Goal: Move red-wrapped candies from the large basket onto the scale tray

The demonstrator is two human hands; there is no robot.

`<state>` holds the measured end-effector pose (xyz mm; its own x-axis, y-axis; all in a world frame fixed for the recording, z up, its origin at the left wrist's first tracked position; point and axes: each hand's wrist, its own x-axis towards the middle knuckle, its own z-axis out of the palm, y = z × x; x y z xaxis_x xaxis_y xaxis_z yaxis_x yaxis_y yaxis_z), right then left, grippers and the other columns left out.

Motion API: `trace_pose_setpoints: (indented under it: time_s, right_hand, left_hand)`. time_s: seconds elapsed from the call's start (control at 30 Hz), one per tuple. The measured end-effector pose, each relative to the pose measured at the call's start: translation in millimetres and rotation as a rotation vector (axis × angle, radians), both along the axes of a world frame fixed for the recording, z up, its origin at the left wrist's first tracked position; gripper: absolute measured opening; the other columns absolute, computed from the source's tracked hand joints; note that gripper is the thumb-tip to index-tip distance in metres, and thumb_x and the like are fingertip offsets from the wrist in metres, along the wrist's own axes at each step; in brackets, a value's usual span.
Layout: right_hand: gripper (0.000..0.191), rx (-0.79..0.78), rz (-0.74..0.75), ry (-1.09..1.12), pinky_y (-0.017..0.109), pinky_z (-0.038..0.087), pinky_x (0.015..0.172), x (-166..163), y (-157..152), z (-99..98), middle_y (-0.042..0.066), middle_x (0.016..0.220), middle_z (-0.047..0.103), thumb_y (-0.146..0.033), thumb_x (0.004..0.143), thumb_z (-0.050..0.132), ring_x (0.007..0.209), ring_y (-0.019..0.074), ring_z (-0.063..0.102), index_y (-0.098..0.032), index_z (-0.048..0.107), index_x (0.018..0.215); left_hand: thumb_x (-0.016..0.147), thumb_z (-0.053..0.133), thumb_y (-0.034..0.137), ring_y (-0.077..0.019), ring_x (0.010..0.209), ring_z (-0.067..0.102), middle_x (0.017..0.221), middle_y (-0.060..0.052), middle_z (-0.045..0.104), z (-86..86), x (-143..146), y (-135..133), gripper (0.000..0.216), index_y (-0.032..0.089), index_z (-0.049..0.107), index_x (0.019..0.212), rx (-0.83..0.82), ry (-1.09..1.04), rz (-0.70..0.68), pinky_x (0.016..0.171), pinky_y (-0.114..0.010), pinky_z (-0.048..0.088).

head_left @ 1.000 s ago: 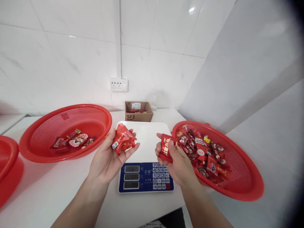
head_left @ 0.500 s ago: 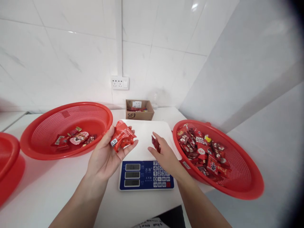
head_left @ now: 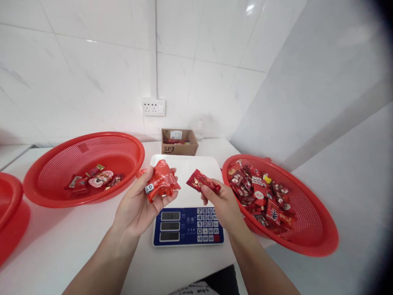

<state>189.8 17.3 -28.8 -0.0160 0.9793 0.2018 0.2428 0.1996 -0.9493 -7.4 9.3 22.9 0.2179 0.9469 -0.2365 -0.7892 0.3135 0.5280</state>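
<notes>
My left hand (head_left: 138, 200) is closed around several red candy packets (head_left: 162, 180), palm turned up, above the left part of the scale. In my right hand (head_left: 222, 200), a single dark red candy packet (head_left: 199, 181) is pinched between thumb and fingers and points to the left. Both hands hover over the white plate (head_left: 184, 164) of an electronic scale, whose blue panel (head_left: 190, 231) faces me with small displays and a keypad. To the right of my right hand, a red plastic basket (head_left: 316, 229) holds many red candy packets (head_left: 260, 192).
At the left stands another red basket (head_left: 46, 180) with several packets at its bottom. Part of a third red basket (head_left: 9, 221) shows at the left edge. Behind the scale is a small cardboard box (head_left: 181, 149) with packets inside. A wall socket (head_left: 153, 107) sits above.
My right hand has turned, so the dark red packet now shows lengthwise. My left hand has shifted slightly right, with its packets still held.
</notes>
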Motion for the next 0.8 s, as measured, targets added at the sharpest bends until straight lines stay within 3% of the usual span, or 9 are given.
trace_pose_setpoints:
  time_s: [0.1, 0.2, 0.37, 0.47, 0.57, 0.7, 0.8]
  right_hand:
    - [0.033, 0.012, 0.078, 0.154, 0.022, 0.042, 0.044, -3, -15, 14.4, -0.002, 0.057, 0.058, -0.051, 0.085, 0.055, 0.046, 0.0104, 0.051, -0.019, 0.059, 0.076]
    - [0.026, 0.063, 0.121, 0.211, 0.019, 0.039, 0.041, -7, -30, 27.9, -0.005, 0.05, 0.054, -0.044, 0.085, 0.06, 0.043, 0.0081, 0.047, -0.019, 0.06, 0.077]
    - [0.023, 0.199, 0.148, 0.121, 0.019, 0.039, 0.043, -14, -42, 41.2, -0.003, 0.054, 0.055, -0.038, 0.088, 0.058, 0.046, 0.0081, 0.048, -0.019, 0.065, 0.076]
    - [0.022, 0.227, 0.167, 0.118, 0.02, 0.041, 0.045, -14, -45, 45.0, -0.003, 0.056, 0.057, -0.038, 0.088, 0.058, 0.048, 0.0089, 0.049, -0.02, 0.067, 0.079]
    - [0.02, 0.167, 0.223, 0.168, 0.02, 0.042, 0.046, -14, -49, 48.4, -0.002, 0.06, 0.06, -0.041, 0.087, 0.06, 0.051, 0.0094, 0.052, -0.023, 0.07, 0.087]
    - [0.039, 0.092, 0.369, 0.238, 0.022, 0.045, 0.048, -12, -55, 49.0, 0.001, 0.072, 0.064, -0.056, 0.087, 0.053, 0.058, 0.0119, 0.054, -0.03, 0.068, 0.112]
    - [0.033, 0.113, 0.35, 0.251, 0.022, 0.045, 0.051, -10, -55, 47.5, 0.001, 0.076, 0.063, -0.047, 0.094, 0.045, 0.059, 0.0107, 0.053, -0.035, 0.065, 0.118]
  left_hand:
    - [0.087, 0.061, 0.022, -0.0195, 0.075, 0.071, 0.1, -0.011, 0.074, -2.8, 0, -7, 0.016, 0.015, 0.069, 0.099, 0.059, 0.054, -0.088, 0.06, -0.03, 0.062]
    - [0.075, 0.075, 0.024, -0.019, 0.074, 0.071, 0.098, -0.009, 0.074, -6.6, -1, -17, 0.024, 0.016, 0.07, 0.097, 0.163, 0.078, -0.201, 0.064, -0.03, 0.062]
    - [0.075, 0.076, 0.026, -0.0143, 0.074, 0.071, 0.08, -0.002, 0.074, -9.3, -3, -29, 0.015, 0.02, 0.072, 0.088, 0.23, 0.011, -0.334, 0.069, -0.019, 0.058]
    - [0.077, 0.074, 0.028, -0.0149, 0.076, 0.071, 0.078, -0.003, 0.072, -7.7, -3, -34, 0.019, 0.02, 0.071, 0.094, 0.277, 0.013, -0.347, 0.063, -0.016, 0.055]
    - [0.077, 0.074, 0.031, -0.0178, 0.078, 0.07, 0.081, -0.004, 0.072, -6.6, -3, -38, 0.028, 0.019, 0.069, 0.101, 0.326, 0.052, -0.33, 0.062, -0.02, 0.055]
    - [0.076, 0.074, 0.035, -0.0174, 0.074, 0.068, 0.081, -0.003, 0.071, -7.4, -3, -40, 0.027, 0.021, 0.068, 0.099, 0.366, 0.114, -0.286, 0.065, -0.024, 0.055]
    - [0.074, 0.075, 0.037, -0.0193, 0.077, 0.069, 0.085, -0.004, 0.072, -6.6, -2, -40, 0.03, 0.022, 0.067, 0.099, 0.373, 0.148, -0.301, 0.067, -0.027, 0.056]
